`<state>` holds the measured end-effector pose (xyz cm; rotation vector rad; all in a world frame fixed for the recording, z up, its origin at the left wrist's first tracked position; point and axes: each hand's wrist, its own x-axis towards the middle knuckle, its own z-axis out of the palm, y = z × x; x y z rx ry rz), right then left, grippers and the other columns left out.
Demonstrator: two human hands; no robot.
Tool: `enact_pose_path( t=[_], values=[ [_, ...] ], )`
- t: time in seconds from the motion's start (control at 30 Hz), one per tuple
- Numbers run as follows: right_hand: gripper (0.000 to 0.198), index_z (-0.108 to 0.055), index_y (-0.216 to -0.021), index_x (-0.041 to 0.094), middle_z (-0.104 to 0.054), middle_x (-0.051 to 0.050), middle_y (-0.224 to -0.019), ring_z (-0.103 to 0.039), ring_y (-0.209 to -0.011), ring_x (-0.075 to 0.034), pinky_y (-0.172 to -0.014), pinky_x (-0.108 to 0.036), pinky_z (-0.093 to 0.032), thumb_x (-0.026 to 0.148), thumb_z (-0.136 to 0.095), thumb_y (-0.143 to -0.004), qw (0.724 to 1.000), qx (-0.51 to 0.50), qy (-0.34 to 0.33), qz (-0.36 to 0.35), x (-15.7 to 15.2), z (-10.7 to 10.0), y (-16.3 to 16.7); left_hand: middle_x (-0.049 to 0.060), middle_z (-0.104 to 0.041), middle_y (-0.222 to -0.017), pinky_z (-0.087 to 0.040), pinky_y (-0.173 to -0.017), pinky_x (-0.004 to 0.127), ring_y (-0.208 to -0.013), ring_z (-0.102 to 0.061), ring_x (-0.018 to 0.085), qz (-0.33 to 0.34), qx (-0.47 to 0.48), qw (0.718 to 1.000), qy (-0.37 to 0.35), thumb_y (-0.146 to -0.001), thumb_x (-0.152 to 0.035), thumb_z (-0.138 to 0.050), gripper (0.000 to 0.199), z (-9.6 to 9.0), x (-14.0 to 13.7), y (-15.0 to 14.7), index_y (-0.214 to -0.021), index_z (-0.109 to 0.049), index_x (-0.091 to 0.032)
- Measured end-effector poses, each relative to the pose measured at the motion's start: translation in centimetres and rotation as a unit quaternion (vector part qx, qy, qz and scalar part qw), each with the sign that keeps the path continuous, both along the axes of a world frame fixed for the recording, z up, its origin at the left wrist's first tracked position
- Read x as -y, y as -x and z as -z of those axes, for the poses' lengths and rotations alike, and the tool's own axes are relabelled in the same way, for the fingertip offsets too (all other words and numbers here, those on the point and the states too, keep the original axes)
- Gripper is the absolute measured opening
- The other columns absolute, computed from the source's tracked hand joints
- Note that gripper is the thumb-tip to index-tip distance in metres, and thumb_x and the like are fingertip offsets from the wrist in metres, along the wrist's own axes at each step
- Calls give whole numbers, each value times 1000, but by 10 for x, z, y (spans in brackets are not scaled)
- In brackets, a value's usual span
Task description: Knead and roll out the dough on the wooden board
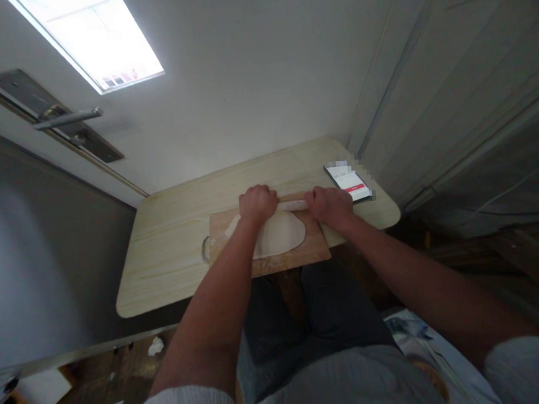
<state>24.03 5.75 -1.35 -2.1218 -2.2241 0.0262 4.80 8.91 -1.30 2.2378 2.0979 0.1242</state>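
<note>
Gripping the pale cylindrical rolling pin point(292, 206) in your closed left hand point(258, 203) and right hand point(329, 205), you'd best press evenly over the flat cream dough sheet point(282, 233) lying on the brown wooden board point(316, 246).

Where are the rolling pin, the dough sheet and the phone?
Rolling pin point(293, 206), head view: exposed middle of its length.
Dough sheet point(281, 233), head view: its visible top surface.
Phone point(347, 180), head view: its lit screen.
</note>
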Motion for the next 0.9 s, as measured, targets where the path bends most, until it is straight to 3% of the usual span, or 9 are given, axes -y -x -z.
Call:
enact_pose_path(
  t=[0.2,0.57,0.9],
  values=[
    [55,-74,-104,12,-74,-19,-103,-68,-94,-30,-77,-36,-45,38,-25,-99,999,1,25,22,-7,-3,1,16,-72,-112,-49,-85,38,-102,-66,28,-11,1,999,36,-95,-39,-29,48,-4,-10,-1,-103,-72,-18],
    [49,-75,-100,13,-74,-18,-101,-68,-90,-30,-69,-34,-43,36,-31,-98,1000,-3,20,0,-18,-2,0,19,-71,-116,-50,-86,38,-105,-67,29,-33,14,997,65,-93,-45,-32,52,-2,-28,-2,-111,-70,-16],
    [50,-73,-103,11,-74,-20,-99,-67,-90,-27,-72,-33,-42,38,-30,-99,1000,-5,13,-2,-11,-4,0,19,-71,-116,-49,-87,38,-106,-66,29,-32,11,997,63,-94,-43,-30,52,-1,-23,-3,-111,-71,-16]
  ],
)
